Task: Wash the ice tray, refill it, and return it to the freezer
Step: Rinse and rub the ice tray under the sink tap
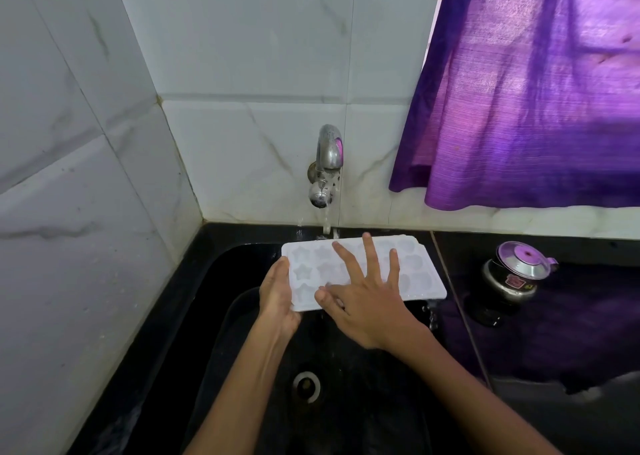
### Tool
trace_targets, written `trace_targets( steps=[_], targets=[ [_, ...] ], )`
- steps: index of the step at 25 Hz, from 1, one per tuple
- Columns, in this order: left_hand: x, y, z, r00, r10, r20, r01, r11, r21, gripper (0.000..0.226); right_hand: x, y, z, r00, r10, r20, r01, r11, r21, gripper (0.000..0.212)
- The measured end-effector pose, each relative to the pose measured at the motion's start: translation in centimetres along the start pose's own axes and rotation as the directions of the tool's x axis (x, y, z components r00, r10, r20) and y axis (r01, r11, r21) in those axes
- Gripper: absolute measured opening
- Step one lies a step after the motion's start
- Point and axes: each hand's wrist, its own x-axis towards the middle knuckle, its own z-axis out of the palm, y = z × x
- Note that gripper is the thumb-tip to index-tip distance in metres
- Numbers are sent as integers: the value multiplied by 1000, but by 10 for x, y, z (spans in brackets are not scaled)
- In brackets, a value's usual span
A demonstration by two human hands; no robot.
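Both hands are on the ice tray (363,267), which we hold over the black sink (214,281) just below the tap (327,167). Our left hand (278,297) grasps the tray's left short edge, palm against the rim, fingers curled under it where we can't see them. Our right hand (363,302) lies flat on the tray's top face, released, fingers (372,253) spread and straight, pressing on the moulds; the thumb sits near the tray's front edge.

Tray is white plastic, long side running left to right, roughly level, maybe tilted a bit toward us. Star-shaped cavities show on the left part, rounder shell-like ones on the right. Whether a second tray is stacked under it we can't tell; a doubled edge shows at the far right corner.

Tap is chrome, wall-mounted on white marble-look tiles (242,56). Water (326,220) runs from it in a thin stream and lands at the tray's far edge. Drops fall off the tray's right front corner.

Sink drain (306,387) sits below our forearms, well under the tray. Right of the sink, the black table (571,316) is glossy and carries a small steel pot with lid (516,271), well apart from the tray. Purple curtain (536,90) hangs at upper right, its hem just above the table's back edge.
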Motion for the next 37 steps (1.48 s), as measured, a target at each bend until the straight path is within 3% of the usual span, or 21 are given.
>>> trace_targets(
  steps=[3,7,11,16,22,30,33,37],
  targets=[
    [-2,-3,-1,1000,-19,10,19,999,-49,34,3,10,-17,988,73,137,-90,989,120,69],
    [-3,-12,2,998,-42,44,45,997,-60,38,27,22,-22,983,124,137,-159,945,286,58],
    [-2,-17,7,995,-43,89,50,996,-73,40,50,15,-7,979,140,147,-180,934,308,61],
    [3,-22,6,995,-12,98,20,996,-81,36,57,11,-5,991,98,95,-110,986,129,66],
    [8,-18,9,993,0,114,11,995,-95,38,63,8,-11,996,91,17,-92,995,42,65],
    [0,-14,9,996,-6,86,12,998,-69,37,61,5,-12,996,75,44,-77,996,34,62],
    [-1,-13,6,998,-25,60,28,998,-53,42,59,6,-9,992,58,108,-69,992,104,62],
    [-2,-11,-3,998,-9,66,14,997,-78,43,52,13,-16,993,83,83,-108,925,365,63]
  ],
)
